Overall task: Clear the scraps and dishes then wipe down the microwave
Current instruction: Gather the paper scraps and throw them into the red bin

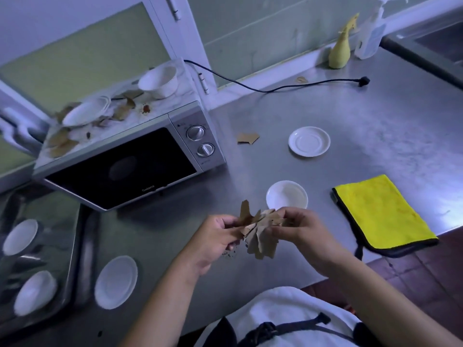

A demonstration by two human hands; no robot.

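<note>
Head view, A: we log both hands low over the counter's [375, 101] near edge. Left hand [216, 237] and right hand [302, 227] each have fingers curled onto one bundle of brown paper scraps [260, 237], held between them clear of the steel. Dark crumbs [229, 254] lie under it.

B: Step, as we judge it: clearing scraps, with the bundle being gathered. Wiping not begun; the yellow cloth [383, 214] lies folded to the right, untouched.

A: Agreed. Just beyond the hands sits a small white dish [286, 196]; a white plate [116, 281] lies near left. Farther out, a saucer [309, 141] with one loose scrap [247, 138] beside it.

B: Farthest, the microwave [120, 169]. Its top carries more paper scraps [62, 146], stacked plates [85, 112] and a bowl [159, 81].

A: Next move, we think: pass the bundle to one hand and dispose of it. No bin is in view, so we cannot say where.

B: Then the free hand returns for the microwave top; dishes off before any cloth.
</note>
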